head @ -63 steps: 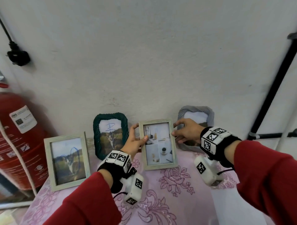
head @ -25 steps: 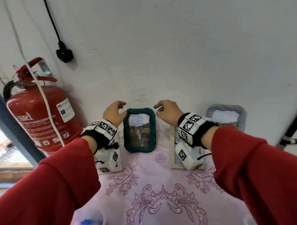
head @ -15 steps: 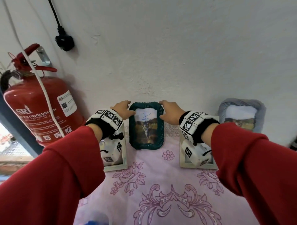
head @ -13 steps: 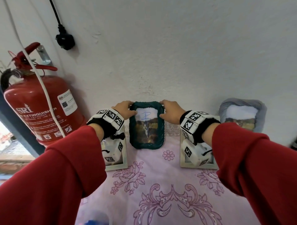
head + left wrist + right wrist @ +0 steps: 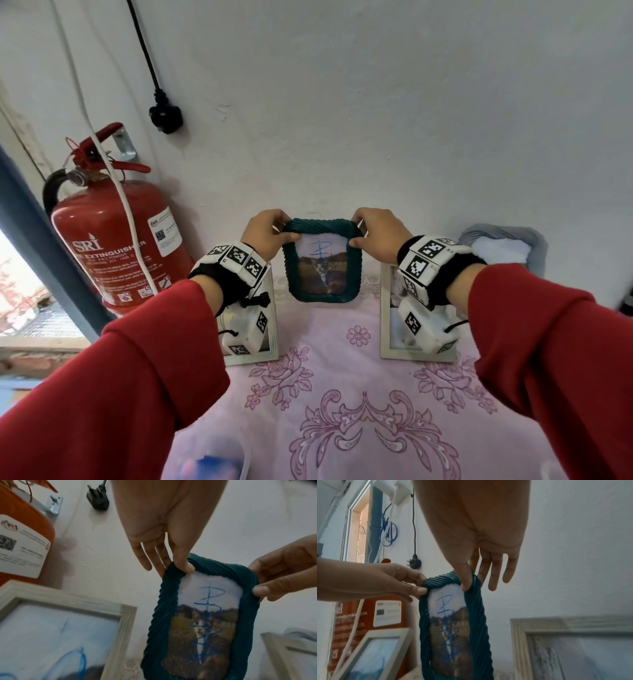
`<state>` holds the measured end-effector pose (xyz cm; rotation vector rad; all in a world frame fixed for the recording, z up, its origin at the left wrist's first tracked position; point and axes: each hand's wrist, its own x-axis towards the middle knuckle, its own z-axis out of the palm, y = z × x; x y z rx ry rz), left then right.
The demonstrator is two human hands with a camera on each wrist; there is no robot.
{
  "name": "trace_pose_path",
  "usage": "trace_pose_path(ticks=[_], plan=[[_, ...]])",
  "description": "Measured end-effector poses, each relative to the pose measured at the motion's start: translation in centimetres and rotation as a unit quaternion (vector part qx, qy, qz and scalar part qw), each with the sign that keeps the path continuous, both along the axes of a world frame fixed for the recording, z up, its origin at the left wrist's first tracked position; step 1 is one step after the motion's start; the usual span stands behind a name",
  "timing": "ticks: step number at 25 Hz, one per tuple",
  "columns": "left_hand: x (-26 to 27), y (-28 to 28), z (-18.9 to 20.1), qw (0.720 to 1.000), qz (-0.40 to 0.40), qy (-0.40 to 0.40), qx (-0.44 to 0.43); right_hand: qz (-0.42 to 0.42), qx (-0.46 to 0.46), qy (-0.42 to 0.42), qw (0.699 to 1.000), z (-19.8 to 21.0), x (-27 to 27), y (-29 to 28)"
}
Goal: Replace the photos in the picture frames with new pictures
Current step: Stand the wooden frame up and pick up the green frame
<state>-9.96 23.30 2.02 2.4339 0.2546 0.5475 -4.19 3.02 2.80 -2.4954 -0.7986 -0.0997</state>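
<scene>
A dark green ribbed picture frame (image 5: 322,263) (image 5: 202,622) (image 5: 453,626) stands against the wall at the back of the table. It holds a cat photo (image 5: 207,616) scribbled over in blue pen. My left hand (image 5: 265,233) (image 5: 171,555) pinches its top left corner, thumb on the front, fingers behind. My right hand (image 5: 375,236) (image 5: 476,569) pinches the top right corner the same way. A pale wooden frame (image 5: 272,322) stands to the left and another (image 5: 387,315) to the right, both partly hidden by my wrists.
A red fire extinguisher (image 5: 113,240) stands left of the table against the wall, with a white cable across it. A black plug (image 5: 164,118) hangs on the wall. A grey frame (image 5: 500,246) leans at the back right. The pink floral cloth (image 5: 342,394) covers the table.
Both hands left the pale wooden frame on the right and moved to the green frame. Their fingers have closed on its two top corners, and its top now leans forward from the wall.
</scene>
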Motion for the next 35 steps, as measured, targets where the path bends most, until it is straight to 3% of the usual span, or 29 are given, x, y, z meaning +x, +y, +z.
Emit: trace_pose_path(ticks=[8,11,20,23,28,31,35], plan=[[-5.2,-3.5,6.2,0.993,-0.042,-0.111,-0.022,0.004,0.086,-0.004,0.996,6.1,-4.7,-3.6],[-8.0,-5.3,7.7,0.985,-0.069,-0.145,-0.067,0.008,0.140,0.010,0.990,7.5,-7.2,-5.3],[-15.4,-9.7,6.3,0.960,-0.111,-0.172,-0.193,0.017,0.253,0.081,0.964,6.2,-14.7,-10.4],[-17.5,-10.7,4.8,0.948,-0.109,-0.166,-0.248,0.028,0.318,0.144,0.937,4.3,-17.5,-11.8],[-20.8,-12.5,1.6,0.910,-0.093,-0.151,-0.374,0.093,0.417,0.280,0.860,0.1,-21.7,-13.7],[-22.0,-13.4,-0.3,0.896,-0.102,-0.142,-0.409,0.106,0.485,0.324,0.805,-2.4,-23.7,-14.2],[-23.0,-14.5,-2.4,0.895,-0.099,-0.130,-0.415,0.089,0.528,0.351,0.768,-5.0,-25.7,-15.0]])
